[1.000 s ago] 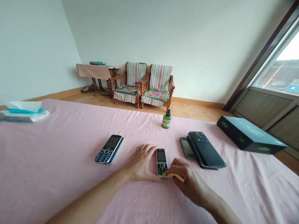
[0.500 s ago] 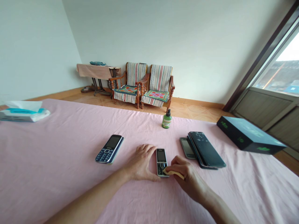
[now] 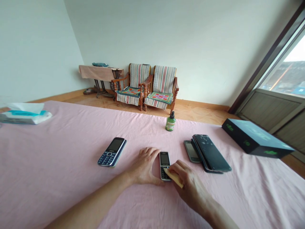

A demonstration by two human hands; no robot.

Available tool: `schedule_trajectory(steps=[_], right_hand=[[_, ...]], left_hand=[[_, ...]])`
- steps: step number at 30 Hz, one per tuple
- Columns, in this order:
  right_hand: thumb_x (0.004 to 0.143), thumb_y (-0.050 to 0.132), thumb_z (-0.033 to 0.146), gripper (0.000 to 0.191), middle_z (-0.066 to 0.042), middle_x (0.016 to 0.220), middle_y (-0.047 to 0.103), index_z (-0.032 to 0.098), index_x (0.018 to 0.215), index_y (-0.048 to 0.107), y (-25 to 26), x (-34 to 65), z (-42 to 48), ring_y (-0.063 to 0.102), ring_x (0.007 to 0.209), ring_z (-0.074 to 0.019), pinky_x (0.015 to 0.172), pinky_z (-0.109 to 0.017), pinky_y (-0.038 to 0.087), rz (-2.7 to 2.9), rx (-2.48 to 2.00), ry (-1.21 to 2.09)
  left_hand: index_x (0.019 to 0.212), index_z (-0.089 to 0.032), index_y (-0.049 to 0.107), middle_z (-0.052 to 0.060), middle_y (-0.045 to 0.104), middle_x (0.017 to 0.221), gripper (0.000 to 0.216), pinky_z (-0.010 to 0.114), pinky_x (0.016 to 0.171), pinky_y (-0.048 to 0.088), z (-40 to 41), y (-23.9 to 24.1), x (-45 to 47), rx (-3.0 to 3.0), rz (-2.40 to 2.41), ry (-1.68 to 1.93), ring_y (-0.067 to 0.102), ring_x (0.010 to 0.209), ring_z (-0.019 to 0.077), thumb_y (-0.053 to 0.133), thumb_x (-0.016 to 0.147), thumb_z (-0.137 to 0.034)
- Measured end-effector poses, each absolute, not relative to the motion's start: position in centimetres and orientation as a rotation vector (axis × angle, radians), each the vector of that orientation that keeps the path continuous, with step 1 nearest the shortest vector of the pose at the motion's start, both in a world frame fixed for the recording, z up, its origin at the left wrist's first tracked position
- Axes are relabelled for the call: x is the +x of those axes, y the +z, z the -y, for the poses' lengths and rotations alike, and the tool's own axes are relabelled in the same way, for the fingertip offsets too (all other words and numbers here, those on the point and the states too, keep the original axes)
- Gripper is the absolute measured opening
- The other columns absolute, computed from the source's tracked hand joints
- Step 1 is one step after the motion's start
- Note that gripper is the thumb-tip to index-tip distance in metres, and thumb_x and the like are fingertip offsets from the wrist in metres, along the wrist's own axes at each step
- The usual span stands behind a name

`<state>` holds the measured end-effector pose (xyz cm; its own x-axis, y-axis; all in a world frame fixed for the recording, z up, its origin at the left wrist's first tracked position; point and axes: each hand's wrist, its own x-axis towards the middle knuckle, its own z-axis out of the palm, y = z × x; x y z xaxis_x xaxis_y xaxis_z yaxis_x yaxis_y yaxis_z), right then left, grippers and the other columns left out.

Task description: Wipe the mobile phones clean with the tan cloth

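A small black keypad phone [image 3: 164,159] lies face up on the pink tablecloth [image 3: 59,152]. My left hand [image 3: 144,166] rests against its left edge, fingers curled along the side and thumb at its near end. My right hand [image 3: 188,184] pinches a folded yellowish cloth [image 3: 173,177] and presses it on the phone's keypad. A second keypad phone, blue and stacked on another one [image 3: 111,152], lies to the left of my left hand.
A stack of dark smartphones [image 3: 209,153] lies to the right with a smaller phone [image 3: 191,151] beside it. A green spray bottle [image 3: 170,121] stands behind. A black box [image 3: 256,138] sits far right, a tissue pack [image 3: 23,113] far left. Two chairs [image 3: 149,86] stand by the wall.
My right hand has slid the cloth up and left over the phone's keypad. My left hand and the phone have stayed put.
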<state>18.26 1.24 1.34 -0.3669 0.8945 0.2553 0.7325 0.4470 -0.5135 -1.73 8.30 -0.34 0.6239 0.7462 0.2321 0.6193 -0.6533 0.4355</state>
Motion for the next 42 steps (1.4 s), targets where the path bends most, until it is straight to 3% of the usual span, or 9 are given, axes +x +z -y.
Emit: schedule_trajectory(steps=[7,21,36,42], right_hand=[[0.096,0.044,0.022,0.028,-0.001,0.077,0.051,0.02,0.073,0.06,1.1,17.7,-0.9,0.049,0.067,-0.0135,0.059,-0.025,0.034,2.293,-1.379,0.341],[0.097,0.042,0.026,0.032,-0.001,0.077,0.049,0.02,0.073,0.061,1.9,17.7,-0.5,0.049,0.068,-0.0131,0.061,-0.024,0.037,2.307,-1.332,0.463],[0.097,0.043,0.025,0.032,-0.001,0.075,0.05,0.021,0.075,0.067,2.2,17.9,-0.3,0.051,0.066,-0.0128,0.061,-0.024,0.038,2.267,-1.359,0.522],[0.092,0.044,0.012,0.033,-0.002,0.073,0.049,0.019,0.07,0.068,1.9,18.6,-0.4,0.052,0.063,-0.0125,0.06,-0.024,0.038,2.214,-1.465,0.487]], left_hand=[[0.13,-0.022,0.041,0.012,0.049,0.129,0.094,0.048,0.102,0.032,-8.1,-0.2,-1.7,2.527,-1.119,0.565,0.044,0.119,0.0338,0.077,0.051,-0.059],[0.131,-0.021,0.04,0.012,0.048,0.13,0.095,0.046,0.103,0.03,-8.3,-0.3,-1.7,2.52,-1.113,0.55,0.042,0.12,0.0333,0.076,0.052,-0.06],[0.132,-0.022,0.04,0.012,0.047,0.132,0.097,0.048,0.104,0.029,-8.3,0.0,-1.9,2.489,-1.101,0.529,0.042,0.121,0.0338,0.077,0.052,-0.062],[0.132,-0.02,0.04,0.013,0.048,0.132,0.098,0.048,0.104,0.03,-8.2,0.3,-1.9,2.503,-1.102,0.52,0.042,0.122,0.0335,0.074,0.053,-0.066]])
